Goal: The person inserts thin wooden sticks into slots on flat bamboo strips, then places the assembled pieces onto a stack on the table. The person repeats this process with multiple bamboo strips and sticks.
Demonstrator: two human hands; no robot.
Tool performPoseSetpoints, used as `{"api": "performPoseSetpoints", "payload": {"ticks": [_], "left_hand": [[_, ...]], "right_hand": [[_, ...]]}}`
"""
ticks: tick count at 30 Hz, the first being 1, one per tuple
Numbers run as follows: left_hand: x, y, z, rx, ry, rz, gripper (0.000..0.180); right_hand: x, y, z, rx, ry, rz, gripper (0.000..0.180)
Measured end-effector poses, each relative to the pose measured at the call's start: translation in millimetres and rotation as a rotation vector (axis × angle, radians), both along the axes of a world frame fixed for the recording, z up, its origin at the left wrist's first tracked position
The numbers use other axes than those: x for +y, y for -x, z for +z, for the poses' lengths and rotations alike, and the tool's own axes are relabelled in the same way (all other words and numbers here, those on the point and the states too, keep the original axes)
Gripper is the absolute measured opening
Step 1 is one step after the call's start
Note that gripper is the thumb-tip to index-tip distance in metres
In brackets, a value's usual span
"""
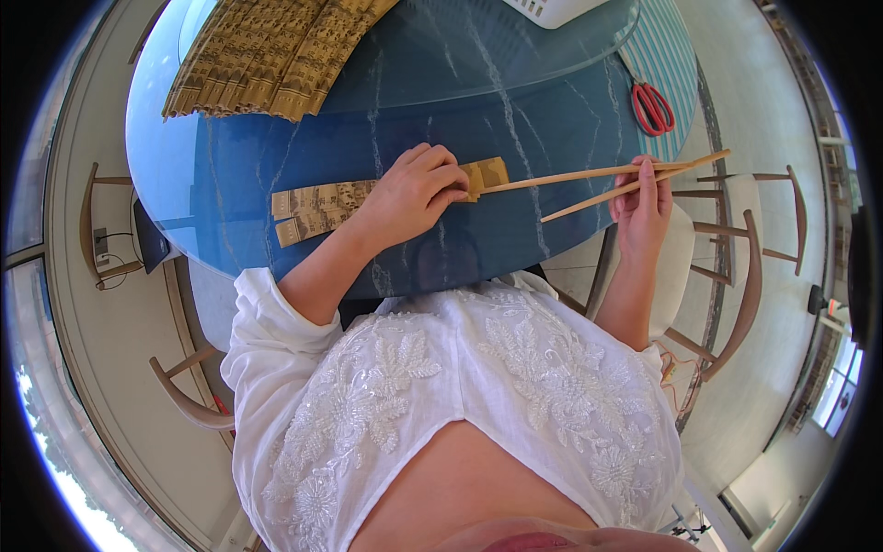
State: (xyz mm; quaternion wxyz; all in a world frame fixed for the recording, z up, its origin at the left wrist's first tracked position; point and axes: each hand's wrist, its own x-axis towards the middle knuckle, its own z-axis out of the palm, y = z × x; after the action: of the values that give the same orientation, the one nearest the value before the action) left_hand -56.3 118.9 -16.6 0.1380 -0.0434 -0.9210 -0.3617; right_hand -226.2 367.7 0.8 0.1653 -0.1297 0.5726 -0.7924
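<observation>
With its fingers curled down, my left hand [416, 191] pinches a brown paper sleeve [489, 175] over the table. Under that hand and out to its left lie further printed paper sleeves [317, 206], partly overlapping; my palm hides their middle. Two long wooden chopsticks [589, 200] are in my right hand [641, 207], crossing near its fingers. The upper chopstick's tip meets the sleeve's right end; whether it is inside I cannot tell. The lower one's tip points left, free of the paper, over the table.
On the blue veined table [322, 152], a large row of similar brown sleeves [276, 60] lies far left. Red-handled scissors [651, 109] rest at the far right on a striped surface. A white basket [556, 7] stands at the far edge. Wooden chairs [750, 276] surround the table.
</observation>
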Motion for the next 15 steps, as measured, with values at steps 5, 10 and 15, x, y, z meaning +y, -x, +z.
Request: {"api": "performPoseSetpoints", "payload": {"ticks": [5,10,15], "left_hand": [[0.2,-0.7,0.9,-0.003,0.007,-0.01,0.007],[0.2,-0.9,1.9,-0.004,0.006,-0.018,0.007],[-0.5,-1.1,2.4,0.001,-0.016,-0.002,0.008]], "right_hand": [[-0.2,0.2,-0.3,0.004,0.005,0.006,0.019],[0.2,1.0,-2.0,-0.01,0.002,0.008,0.019],[-0.2,0.6,-1.5,-0.017,0.023,0.019,0.019]]}}
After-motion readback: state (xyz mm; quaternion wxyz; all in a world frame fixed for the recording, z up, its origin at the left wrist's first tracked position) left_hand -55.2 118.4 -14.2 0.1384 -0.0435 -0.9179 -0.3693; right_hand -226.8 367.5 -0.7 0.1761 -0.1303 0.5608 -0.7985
